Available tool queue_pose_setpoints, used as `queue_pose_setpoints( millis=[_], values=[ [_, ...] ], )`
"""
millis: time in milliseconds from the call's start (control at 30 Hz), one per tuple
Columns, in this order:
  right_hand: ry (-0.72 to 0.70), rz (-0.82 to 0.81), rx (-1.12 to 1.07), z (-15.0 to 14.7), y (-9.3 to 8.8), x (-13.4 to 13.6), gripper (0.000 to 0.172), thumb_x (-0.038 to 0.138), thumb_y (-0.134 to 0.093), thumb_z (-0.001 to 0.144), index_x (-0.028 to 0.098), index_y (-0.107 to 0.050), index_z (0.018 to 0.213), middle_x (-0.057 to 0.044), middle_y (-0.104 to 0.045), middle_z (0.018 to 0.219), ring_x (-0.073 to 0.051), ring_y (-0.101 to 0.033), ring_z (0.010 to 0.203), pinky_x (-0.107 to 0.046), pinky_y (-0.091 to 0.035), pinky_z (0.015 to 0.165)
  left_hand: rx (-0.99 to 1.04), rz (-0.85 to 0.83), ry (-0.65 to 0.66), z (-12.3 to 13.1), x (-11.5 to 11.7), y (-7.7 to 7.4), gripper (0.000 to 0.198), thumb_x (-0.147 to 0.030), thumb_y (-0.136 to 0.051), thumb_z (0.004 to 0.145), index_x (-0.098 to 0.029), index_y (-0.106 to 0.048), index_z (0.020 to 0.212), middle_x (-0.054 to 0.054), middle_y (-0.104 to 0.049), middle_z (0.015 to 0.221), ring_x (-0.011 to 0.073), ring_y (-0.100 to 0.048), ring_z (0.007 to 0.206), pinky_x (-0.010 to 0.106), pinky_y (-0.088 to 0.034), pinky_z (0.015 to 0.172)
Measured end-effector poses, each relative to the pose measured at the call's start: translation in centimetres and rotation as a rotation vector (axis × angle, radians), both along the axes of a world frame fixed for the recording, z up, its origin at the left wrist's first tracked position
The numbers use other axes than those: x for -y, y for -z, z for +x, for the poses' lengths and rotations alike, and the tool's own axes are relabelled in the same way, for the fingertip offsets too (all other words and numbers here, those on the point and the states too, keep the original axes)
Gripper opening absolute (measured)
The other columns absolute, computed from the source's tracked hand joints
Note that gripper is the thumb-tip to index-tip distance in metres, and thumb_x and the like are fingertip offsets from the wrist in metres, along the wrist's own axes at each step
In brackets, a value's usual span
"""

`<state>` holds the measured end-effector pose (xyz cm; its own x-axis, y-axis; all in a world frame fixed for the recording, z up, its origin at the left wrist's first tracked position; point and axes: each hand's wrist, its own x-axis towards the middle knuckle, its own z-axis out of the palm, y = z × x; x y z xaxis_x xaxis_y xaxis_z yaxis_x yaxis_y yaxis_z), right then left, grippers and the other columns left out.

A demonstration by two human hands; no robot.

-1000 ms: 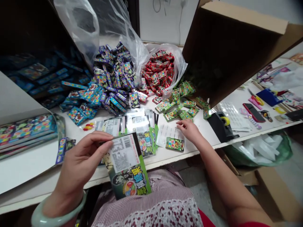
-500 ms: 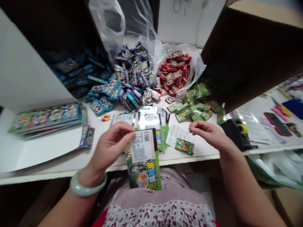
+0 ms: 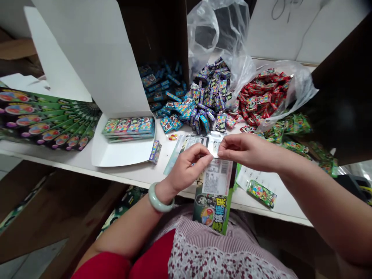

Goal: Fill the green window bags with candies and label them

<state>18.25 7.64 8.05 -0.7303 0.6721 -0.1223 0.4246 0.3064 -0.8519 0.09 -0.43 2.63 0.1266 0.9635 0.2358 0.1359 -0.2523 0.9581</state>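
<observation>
My left hand (image 3: pixel 190 166), with a pale bangle at the wrist, pinches the top edge of a green and black printed packet (image 3: pixel 213 211). The packet hangs past the table's front edge, its white label facing up. Close beside it, my right hand (image 3: pixel 247 149) has its thumb and forefinger pressed together at the packet's top; anything between them is too small to make out. More flat packets (image 3: pixel 188 142) lie beneath and behind my hands. A small green candy pack (image 3: pixel 261 193) rests on a white sheet (image 3: pixel 244 176) to the right.
An open white box (image 3: pixel 122 153) holds stacked small packs, with a purple pack (image 3: pixel 155 152) at its corner. Behind are heaps of blue (image 3: pixel 177 108), purple (image 3: pixel 215 87), red (image 3: pixel 264 95) and green packs (image 3: pixel 296 126). Fanned green cards (image 3: pixel 43 124) lie far left.
The view has turned left, bringing the fanned cards into sight. My right hand has moved from beside the white sheet to the packet's top, next to my left hand, which still holds the packet.
</observation>
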Motion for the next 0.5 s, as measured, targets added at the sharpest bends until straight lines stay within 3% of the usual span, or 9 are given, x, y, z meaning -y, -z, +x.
queue_pose_setpoints(
  millis=[167,300,367,500],
  values=[
    [0.0,-0.002,0.043,-0.3,0.2,-0.1,0.019,0.035,-0.064,0.079,0.023,-0.063,0.065,0.0,-0.059,0.06,-0.012,-0.05,0.054,-0.025,-0.035,0.047,0.013,0.038,-0.05,0.3,-0.2,0.4,0.014,-0.026,-0.07,0.079,-0.02,-0.058,0.081,0.001,-0.059,0.08,0.0153,-0.055,0.079,0.03,-0.046,0.072],
    [0.026,-0.029,0.031,-0.6,0.7,-0.7,0.014,0.032,-0.065,0.077,0.022,-0.064,0.067,0.0,-0.061,0.063,-0.013,-0.051,0.057,-0.026,-0.037,0.05,-0.008,0.11,-0.086,0.2,-0.4,1.0,0.013,-0.023,-0.069,0.081,-0.02,-0.057,0.082,0.0,-0.058,0.078,0.0146,-0.056,0.077,0.029,-0.047,0.072],
    [0.022,-0.167,0.007,-0.8,1.2,-1.2,0.013,0.03,-0.068,0.076,0.021,-0.063,0.068,0.001,-0.061,0.065,-0.012,-0.052,0.059,-0.025,-0.04,0.053,-0.021,0.171,-0.079,-0.1,-0.4,1.1,0.012,-0.022,-0.068,0.082,-0.02,-0.056,0.083,0.0,-0.057,0.079,0.0141,-0.057,0.077,0.028,-0.048,0.071],
    [-0.063,-0.74,-0.094,-1.6,3.0,-1.6,0.011,0.022,-0.058,0.082,0.018,-0.06,0.071,0.005,-0.059,0.059,-0.01,-0.055,0.057,-0.021,-0.045,0.058,-0.14,0.211,-0.079,-0.5,-0.4,0.9,0.014,-0.023,-0.065,0.084,-0.021,-0.057,0.094,0.001,-0.059,0.087,0.0147,-0.06,0.082,0.026,-0.051,0.073]
  ],
)
